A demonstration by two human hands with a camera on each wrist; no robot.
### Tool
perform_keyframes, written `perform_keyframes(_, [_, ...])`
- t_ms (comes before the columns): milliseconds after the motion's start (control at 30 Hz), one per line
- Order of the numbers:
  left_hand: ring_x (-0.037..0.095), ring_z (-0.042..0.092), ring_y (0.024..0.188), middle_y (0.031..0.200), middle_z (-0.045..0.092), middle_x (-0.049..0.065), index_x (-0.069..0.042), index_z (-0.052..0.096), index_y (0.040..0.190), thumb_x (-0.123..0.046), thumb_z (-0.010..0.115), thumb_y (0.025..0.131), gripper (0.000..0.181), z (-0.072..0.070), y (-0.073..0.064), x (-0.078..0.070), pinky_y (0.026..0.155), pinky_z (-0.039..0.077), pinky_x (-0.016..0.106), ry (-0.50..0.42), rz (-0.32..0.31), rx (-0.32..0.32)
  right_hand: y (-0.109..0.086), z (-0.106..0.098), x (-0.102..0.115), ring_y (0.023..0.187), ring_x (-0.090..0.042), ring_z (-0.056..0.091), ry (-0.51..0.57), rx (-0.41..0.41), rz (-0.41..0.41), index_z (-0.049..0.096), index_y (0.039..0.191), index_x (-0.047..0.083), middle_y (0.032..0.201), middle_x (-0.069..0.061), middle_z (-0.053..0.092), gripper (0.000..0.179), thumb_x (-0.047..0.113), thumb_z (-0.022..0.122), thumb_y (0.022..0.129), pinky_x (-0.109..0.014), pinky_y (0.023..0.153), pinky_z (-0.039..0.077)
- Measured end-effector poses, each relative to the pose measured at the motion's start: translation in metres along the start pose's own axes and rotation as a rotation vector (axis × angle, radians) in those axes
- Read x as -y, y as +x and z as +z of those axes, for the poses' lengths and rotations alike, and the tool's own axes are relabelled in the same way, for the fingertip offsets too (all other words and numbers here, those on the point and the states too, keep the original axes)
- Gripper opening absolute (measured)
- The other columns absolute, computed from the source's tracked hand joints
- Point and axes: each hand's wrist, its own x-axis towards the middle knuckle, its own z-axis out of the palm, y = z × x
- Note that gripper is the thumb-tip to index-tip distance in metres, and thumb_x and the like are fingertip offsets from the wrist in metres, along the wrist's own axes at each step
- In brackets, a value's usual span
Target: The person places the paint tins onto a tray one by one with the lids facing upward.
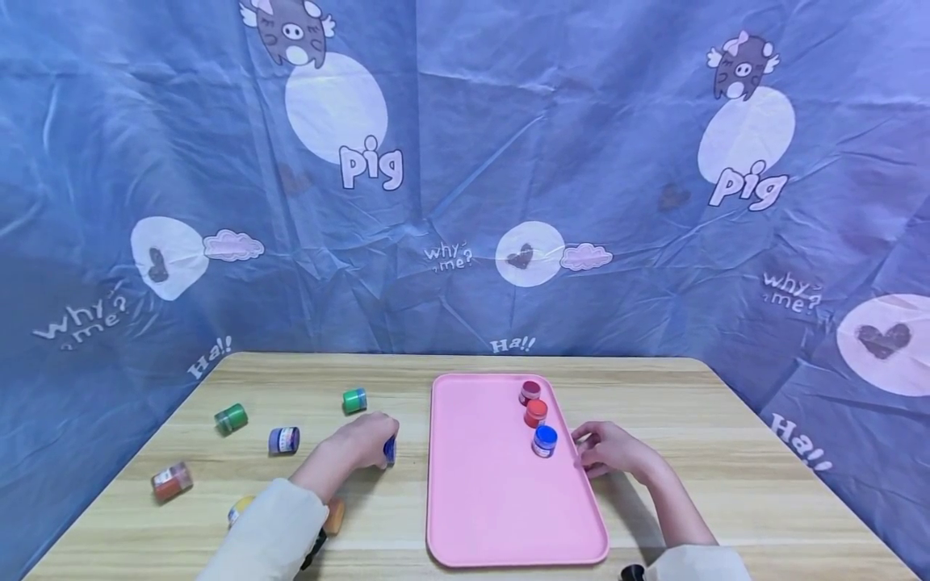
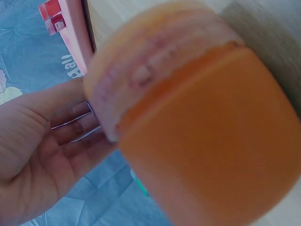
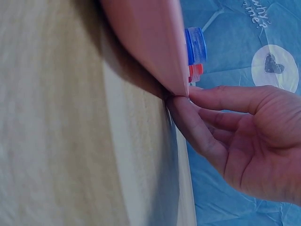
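My left hand (image 1: 366,440) grips a small dark blue paint jar (image 1: 390,450), mostly hidden by the fingers, left of the pink tray (image 1: 487,484). At the tray's right edge, my right hand (image 1: 610,448) pinches the rim between thumb and fingers, as the right wrist view also shows. Along the right side of the tray stand a blue-lidded jar (image 1: 545,440), a red jar (image 1: 536,413) and a dark red jar (image 1: 530,393). An orange jar (image 2: 211,136) fills much of the left wrist view, close in front of the left hand (image 2: 51,146).
Left on the wooden table (image 1: 726,452) lie a green jar (image 1: 231,419), another green jar (image 1: 354,400), a purple jar (image 1: 284,440) and a reddish-brown jar (image 1: 172,482). A yellow jar (image 1: 240,508) is partly behind the left sleeve. A blue printed cloth (image 1: 465,177) hangs behind.
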Motion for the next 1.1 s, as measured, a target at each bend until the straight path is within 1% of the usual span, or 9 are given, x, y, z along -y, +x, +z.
perform_keyframes(167, [0.021,0.054,0.071,0.072,0.053,0.004,-0.002,0.058,0.081,-0.001,0.079,0.066,0.026,0.002,0.002,0.002,0.069,0.049,0.034,-0.018,0.016,-0.054,0.001,0.001,-0.001,0.066,-0.020,0.059,0.003,0.003,0.005,0.043,0.109,-0.018,0.079,-0.013,0.051,0.037,-0.012,0.055,0.075,-0.038,0.065,0.054])
perform_keyframes(300, [0.022,0.056,0.071,0.073,0.055,0.007,0.001,0.059,0.083,-0.002,0.077,0.067,0.025,0.003,0.007,0.003,0.067,0.050,0.035,-0.058,0.031,-0.142,0.001,0.001,-0.001,0.066,-0.019,0.059,0.009,0.009,-0.004,0.042,0.109,-0.020,0.079,-0.012,0.051,0.037,-0.013,0.056,0.075,-0.038,0.065,0.054])
perform_keyframes(400, [0.021,0.056,0.071,0.075,0.055,0.006,0.001,0.059,0.084,-0.004,0.077,0.069,0.024,0.002,0.013,0.000,0.065,0.050,0.034,-0.114,0.035,-0.199,0.001,0.000,-0.001,0.066,-0.019,0.059,0.008,0.011,-0.004,0.042,0.109,-0.020,0.079,-0.013,0.051,0.038,-0.013,0.055,0.074,-0.038,0.065,0.054])
perform_keyframes(533, [0.017,0.053,0.068,0.075,0.053,0.004,-0.001,0.059,0.087,-0.006,0.075,0.073,0.022,0.000,0.024,-0.009,0.061,0.049,0.030,-0.196,0.020,-0.249,0.001,-0.001,-0.001,0.066,-0.019,0.059,0.006,0.010,0.001,0.042,0.109,-0.019,0.080,-0.013,0.051,0.039,-0.013,0.055,0.074,-0.038,0.065,0.054])
perform_keyframes(600, [0.016,0.053,0.068,0.076,0.053,0.004,-0.001,0.059,0.090,-0.006,0.074,0.074,0.022,-0.002,0.029,-0.014,0.062,0.050,0.029,-0.220,0.010,-0.284,0.002,-0.002,-0.002,0.066,-0.019,0.059,0.003,0.010,-0.001,0.042,0.110,-0.019,0.080,-0.013,0.051,0.039,-0.013,0.055,0.074,-0.038,0.065,0.054])
perform_keyframes(700, [0.021,0.057,0.075,0.082,0.057,0.007,0.001,0.060,0.095,-0.008,0.075,0.074,0.028,-0.003,0.037,-0.024,0.068,0.051,0.032,-0.249,-0.010,-0.338,0.002,-0.003,-0.003,0.066,-0.019,0.059,-0.003,0.008,-0.004,0.042,0.110,-0.019,0.079,-0.012,0.051,0.038,-0.013,0.056,0.075,-0.038,0.065,0.054])
perform_keyframes(767, [0.024,0.059,0.080,0.085,0.058,0.008,0.000,0.059,0.096,-0.010,0.076,0.073,0.030,-0.002,0.043,-0.032,0.072,0.051,0.035,-0.272,-0.030,-0.360,0.003,-0.004,-0.004,0.066,-0.019,0.059,-0.005,0.007,-0.008,0.042,0.110,-0.019,0.079,-0.012,0.051,0.038,-0.013,0.056,0.075,-0.038,0.065,0.054])
perform_keyframes(933, [0.026,0.059,0.082,0.085,0.058,0.009,-0.001,0.059,0.094,-0.012,0.078,0.071,0.032,0.004,0.055,-0.047,0.074,0.051,0.036,-0.337,-0.064,-0.400,0.004,-0.004,-0.006,0.067,-0.020,0.059,0.011,0.016,-0.018,0.041,0.110,-0.020,0.079,-0.012,0.051,0.038,-0.012,0.056,0.076,-0.039,0.065,0.054])
perform_keyframes(1100, [0.028,0.059,0.084,0.089,0.059,0.011,0.000,0.062,0.095,-0.014,0.080,0.068,0.036,0.014,0.067,-0.052,0.076,0.049,0.036,-0.359,-0.049,-0.464,0.004,-0.002,-0.006,0.067,-0.019,0.058,0.025,0.023,-0.017,0.041,0.111,-0.020,0.080,-0.012,0.051,0.039,-0.013,0.056,0.076,-0.039,0.065,0.054])
